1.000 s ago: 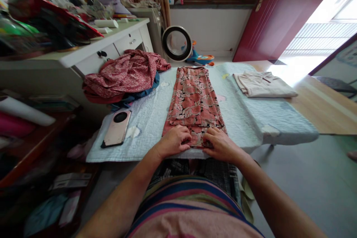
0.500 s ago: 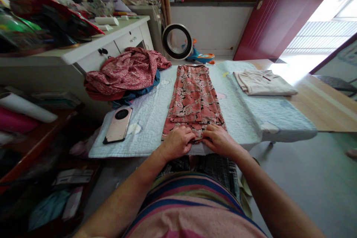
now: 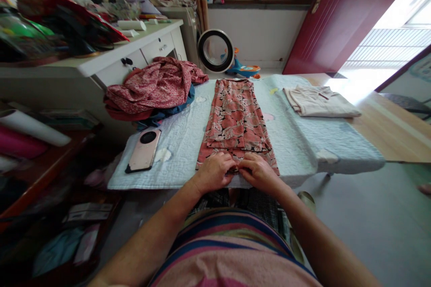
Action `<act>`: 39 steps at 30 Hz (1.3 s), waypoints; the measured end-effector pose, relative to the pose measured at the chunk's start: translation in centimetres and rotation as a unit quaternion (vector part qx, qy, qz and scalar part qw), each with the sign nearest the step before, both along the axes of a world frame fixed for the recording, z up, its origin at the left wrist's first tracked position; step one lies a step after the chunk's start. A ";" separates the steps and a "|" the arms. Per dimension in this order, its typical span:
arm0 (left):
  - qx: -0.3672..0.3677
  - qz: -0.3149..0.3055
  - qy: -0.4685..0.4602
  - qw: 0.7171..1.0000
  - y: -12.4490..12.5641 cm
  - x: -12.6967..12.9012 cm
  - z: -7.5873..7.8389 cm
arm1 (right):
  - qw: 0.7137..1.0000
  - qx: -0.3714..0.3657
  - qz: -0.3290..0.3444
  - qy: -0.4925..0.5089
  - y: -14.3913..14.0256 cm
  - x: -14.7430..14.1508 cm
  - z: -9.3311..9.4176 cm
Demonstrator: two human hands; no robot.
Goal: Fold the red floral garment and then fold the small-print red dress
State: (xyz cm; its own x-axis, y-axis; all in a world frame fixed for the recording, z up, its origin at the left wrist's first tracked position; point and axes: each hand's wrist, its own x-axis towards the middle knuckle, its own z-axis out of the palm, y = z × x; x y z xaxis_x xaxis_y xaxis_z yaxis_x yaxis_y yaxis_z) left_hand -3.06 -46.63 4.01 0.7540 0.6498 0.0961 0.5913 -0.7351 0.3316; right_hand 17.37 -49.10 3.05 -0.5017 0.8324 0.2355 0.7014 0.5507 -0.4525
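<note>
Nearest to you, at the front edge of the table, your left hand (image 3: 217,169) and your right hand (image 3: 257,168) sat side by side, almost touching. On each, the fingers were curled in nearly closed, and they seemed to pinch the near hem of the floral cloth (image 3: 238,114) between thumb and fingertips; how firm that pinch was, you could not have told from this view, since your knuckles hid most of it.

The floral cloth lay lengthwise in front of you on the pale blue quilted cover (image 3: 182,154), running from under your hands to the cover's far side. It looked partly folded: a narrower upper layer lay flat but stopped short of your fingers, and a wider layer showed beneath it at the near end. The layers there did not line up, so that end looked unfinished.

Off to your left, a phone (image 3: 142,154) lay on the cover, apart from the cloth. Farther out on your right, a cream garment (image 3: 321,102) lay flat and neatly folded, so one piece looked done. Beyond the phone on your left, a red patterned cloth (image 3: 151,87) lay bunched over a blue cloth (image 3: 182,108), both loose and unfolded. Farthest off, a round black-rimmed object (image 3: 216,50) stood past the cover.
</note>
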 end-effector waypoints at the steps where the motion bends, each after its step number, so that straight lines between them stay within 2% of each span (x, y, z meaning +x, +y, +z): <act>1: 0.005 0.002 0.005 1.000 -0.1 0.1 0.0 | 1.000 0.000 -0.004 0.003 0.0 0.0 -0.1; 9: 0.047 0.018 0.021 0.999 -0.8 0.5 0.0 | 1.000 0.004 -0.011 0.006 -0.1 -0.2 -0.1; 22: -0.016 0.003 -0.064 0.998 0.0 -0.4 -0.9 | 0.997 -0.024 -0.010 0.067 -0.2 -0.5 -0.4; 30: 0.000 -0.001 -0.014 1.000 -0.3 -0.4 -0.7 | 0.997 -0.019 -0.071 0.022 -1.4 1.0 -0.1; 39: 0.000 -0.016 0.008 1.000 -0.3 -0.4 -0.1 | 0.999 -0.017 -0.045 -0.003 -1.3 1.4 -0.2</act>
